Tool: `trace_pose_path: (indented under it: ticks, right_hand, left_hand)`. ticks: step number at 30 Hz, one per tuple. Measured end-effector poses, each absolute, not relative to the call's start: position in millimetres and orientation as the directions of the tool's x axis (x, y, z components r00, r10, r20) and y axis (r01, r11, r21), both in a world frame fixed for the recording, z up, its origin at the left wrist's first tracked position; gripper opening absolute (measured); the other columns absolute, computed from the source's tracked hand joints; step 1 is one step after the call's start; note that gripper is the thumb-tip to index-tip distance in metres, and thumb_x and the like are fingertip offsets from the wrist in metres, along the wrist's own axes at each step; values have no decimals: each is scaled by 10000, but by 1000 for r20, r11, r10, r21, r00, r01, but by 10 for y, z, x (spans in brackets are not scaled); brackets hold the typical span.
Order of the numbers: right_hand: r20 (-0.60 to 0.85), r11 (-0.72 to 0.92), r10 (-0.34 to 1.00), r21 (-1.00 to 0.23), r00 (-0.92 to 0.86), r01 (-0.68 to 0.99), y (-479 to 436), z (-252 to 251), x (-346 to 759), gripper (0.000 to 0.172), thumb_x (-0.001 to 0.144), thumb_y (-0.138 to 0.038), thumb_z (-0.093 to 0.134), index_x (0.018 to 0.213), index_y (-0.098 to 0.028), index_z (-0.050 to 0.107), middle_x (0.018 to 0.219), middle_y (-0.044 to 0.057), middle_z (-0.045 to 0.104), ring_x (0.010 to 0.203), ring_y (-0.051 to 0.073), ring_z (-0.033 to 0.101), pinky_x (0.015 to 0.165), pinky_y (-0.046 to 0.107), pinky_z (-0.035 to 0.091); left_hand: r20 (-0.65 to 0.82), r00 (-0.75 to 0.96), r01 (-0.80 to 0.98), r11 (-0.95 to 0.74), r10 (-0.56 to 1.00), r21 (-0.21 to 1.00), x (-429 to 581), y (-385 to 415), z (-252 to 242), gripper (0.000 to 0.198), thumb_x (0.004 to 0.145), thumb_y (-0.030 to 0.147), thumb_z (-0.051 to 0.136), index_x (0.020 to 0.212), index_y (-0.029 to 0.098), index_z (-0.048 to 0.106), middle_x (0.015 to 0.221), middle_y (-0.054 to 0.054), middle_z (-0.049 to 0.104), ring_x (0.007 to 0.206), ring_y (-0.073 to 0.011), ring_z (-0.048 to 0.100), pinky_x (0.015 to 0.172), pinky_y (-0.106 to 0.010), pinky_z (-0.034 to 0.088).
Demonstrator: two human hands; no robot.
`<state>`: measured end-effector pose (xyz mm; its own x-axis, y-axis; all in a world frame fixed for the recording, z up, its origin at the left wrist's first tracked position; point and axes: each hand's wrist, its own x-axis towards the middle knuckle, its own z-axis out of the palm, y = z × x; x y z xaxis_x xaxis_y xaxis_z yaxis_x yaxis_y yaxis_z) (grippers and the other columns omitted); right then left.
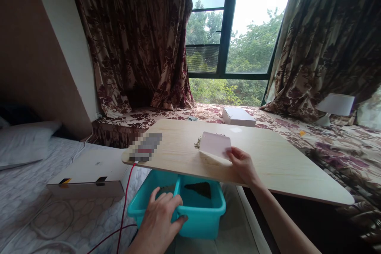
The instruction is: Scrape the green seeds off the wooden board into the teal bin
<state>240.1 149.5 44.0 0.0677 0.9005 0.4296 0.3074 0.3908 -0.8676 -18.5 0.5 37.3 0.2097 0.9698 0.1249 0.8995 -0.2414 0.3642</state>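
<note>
1. Card (215,145) pinched in right hand (242,164), edge on tabletop (282,162) beside crumb pile (197,143)
2. Left hand (160,216) curled over teal bin (205,222) rim, under tabletop
3. Dark debris (201,188) in bin; pile not yet cleared

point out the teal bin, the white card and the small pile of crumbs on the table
teal bin (205,224), head view, on its front outer wall
white card (214,145), head view, on the middle of its face
pile of crumbs (197,143), head view, on the dark specks at the card's left edge

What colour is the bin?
Turquoise, per the head view; left hand grips the bin, right hand holds a white card.
</note>
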Motion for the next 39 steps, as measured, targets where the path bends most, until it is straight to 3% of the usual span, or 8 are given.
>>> trace_pose_path:
  ticks: [21,31,39]
  right_hand:
    - [412,392,911,-885,30,253,1600,459,2338,197,747,-344,606,792,-173,692,837,70,746,780,206,676,760,329,511]
    - [427,411,904,-880,18,236,1567,469,2387,255,754,-402,621,823,-173,708,856,84,750,799,220,682,770,352,522]
    - [394,398,917,-899,-60,181,1619,485,2164,260,724,-431,644,742,-175,686,813,66,738,777,201,672,758,328,512]
  left_hand:
    - [99,209,898,-231,973,373,-250,30,363,71,814,220,621,803,240,555,828,38,618,894,-188,589,1059,-501,171]
    - [118,189,910,-219,975,352,-277,27,349,68,822,211,603,810,242,544,842,29,627,898,-193,587,1061,-501,172]
    - [126,187,916,-220,974,337,-317,26,371,50,824,213,567,792,246,549,816,27,624,866,-192,583,1050,-498,204]
